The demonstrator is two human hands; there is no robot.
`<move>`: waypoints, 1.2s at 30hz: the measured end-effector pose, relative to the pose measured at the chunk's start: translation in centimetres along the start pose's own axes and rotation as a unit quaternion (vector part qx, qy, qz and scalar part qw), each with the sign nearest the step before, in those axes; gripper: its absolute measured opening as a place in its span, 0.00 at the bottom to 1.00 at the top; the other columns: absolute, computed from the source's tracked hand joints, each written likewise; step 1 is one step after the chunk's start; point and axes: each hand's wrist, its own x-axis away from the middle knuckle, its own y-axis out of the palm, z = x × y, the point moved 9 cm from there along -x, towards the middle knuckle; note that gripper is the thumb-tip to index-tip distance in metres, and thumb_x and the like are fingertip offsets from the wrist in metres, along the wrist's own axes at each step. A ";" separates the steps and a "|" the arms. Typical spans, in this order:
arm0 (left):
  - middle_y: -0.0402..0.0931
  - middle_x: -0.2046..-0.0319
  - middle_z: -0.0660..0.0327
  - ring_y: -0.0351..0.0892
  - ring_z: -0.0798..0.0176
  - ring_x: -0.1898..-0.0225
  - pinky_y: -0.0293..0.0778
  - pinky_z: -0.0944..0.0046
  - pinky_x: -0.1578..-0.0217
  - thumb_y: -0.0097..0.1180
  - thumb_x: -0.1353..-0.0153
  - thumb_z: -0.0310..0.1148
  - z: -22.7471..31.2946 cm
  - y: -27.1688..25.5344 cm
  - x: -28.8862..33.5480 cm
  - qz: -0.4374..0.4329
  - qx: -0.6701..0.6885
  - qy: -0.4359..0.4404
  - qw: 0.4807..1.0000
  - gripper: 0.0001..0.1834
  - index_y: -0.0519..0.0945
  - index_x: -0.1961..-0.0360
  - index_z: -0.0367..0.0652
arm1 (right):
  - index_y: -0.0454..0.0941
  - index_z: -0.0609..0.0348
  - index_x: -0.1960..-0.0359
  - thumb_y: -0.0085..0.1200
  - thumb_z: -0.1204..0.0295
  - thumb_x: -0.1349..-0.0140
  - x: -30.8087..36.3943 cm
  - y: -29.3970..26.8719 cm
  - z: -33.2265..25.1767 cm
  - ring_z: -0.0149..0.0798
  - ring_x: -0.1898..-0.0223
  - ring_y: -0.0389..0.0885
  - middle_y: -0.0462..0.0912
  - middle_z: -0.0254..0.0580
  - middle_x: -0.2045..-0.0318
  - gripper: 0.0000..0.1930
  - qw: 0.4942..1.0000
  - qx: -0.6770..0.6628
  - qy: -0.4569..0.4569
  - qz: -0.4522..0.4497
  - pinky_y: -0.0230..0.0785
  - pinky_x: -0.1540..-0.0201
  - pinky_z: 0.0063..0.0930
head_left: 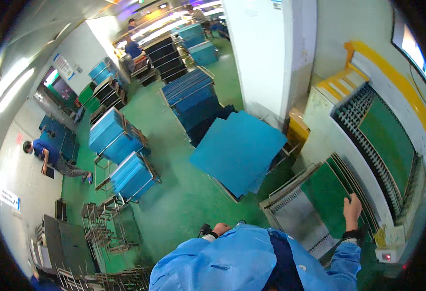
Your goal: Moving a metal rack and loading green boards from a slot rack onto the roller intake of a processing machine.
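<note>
My right hand (352, 212) is closed, its thumb and fingers on the edge of a green board (327, 189). That board stands in a low slotted rack (290, 216) beside me, with several thin boards close behind it. My left hand (221, 229) is in front of my waist, near the blue jacket (208, 262), and its fingers are mostly hidden. Just ahead of me, large flat blue sheets (242, 150) lie overlapping on top of a cart. To the right stands a white and yellow machine with a toothed conveyor (368, 140) carrying another green panel (390, 133).
Wheeled racks of upright blue sheets (118, 131) stand left on the green floor (174, 194), and another blue stack (188, 92) stands ahead. A white pillar (261, 58) rises beyond the sheets. Empty metal racks (101, 223) are lower left. A person (50, 153) walks by the left wall.
</note>
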 end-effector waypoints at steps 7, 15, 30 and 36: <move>0.77 0.70 0.48 0.76 0.50 0.66 0.71 0.57 0.63 0.53 0.57 0.51 -0.6 -1.3 1.4 0.016 0.049 -0.011 0.999 0.24 0.80 0.72 0.39 | 0.72 0.66 0.58 0.57 0.68 0.54 -1.1 2.2 3.0 0.53 0.54 0.71 0.74 0.55 0.58 0.21 0.982 0.125 0.084 -0.116 0.65 0.55 0.41; 0.76 0.69 0.48 0.75 0.47 0.64 0.70 0.55 0.61 0.50 0.55 0.54 -2.3 -1.7 2.2 -0.005 -0.023 -0.013 1.000 0.25 0.80 0.71 0.41 | 0.75 0.64 0.68 0.60 0.67 0.59 -1.1 2.6 3.3 0.51 0.61 0.75 0.76 0.53 0.65 0.17 0.979 0.173 0.037 -0.097 0.66 0.61 0.40; 0.76 0.67 0.50 0.74 0.48 0.62 0.69 0.56 0.60 0.48 0.55 0.51 -2.7 -1.7 2.0 -0.025 -0.019 -0.025 0.999 0.23 0.80 0.69 0.43 | 0.72 0.60 0.60 0.60 0.67 0.57 -0.3 4.4 5.5 0.48 0.57 0.72 0.76 0.49 0.62 0.21 0.983 0.166 0.071 -0.028 0.64 0.57 0.38; 0.77 0.69 0.48 0.75 0.47 0.65 0.70 0.55 0.61 0.50 0.56 0.50 -2.7 -2.2 2.4 -0.003 -0.007 -0.023 1.000 0.22 0.80 0.71 0.42 | 0.72 0.61 0.59 0.60 0.68 0.57 0.0 4.1 5.2 0.49 0.57 0.73 0.76 0.50 0.61 0.21 0.982 0.168 0.088 -0.022 0.66 0.57 0.38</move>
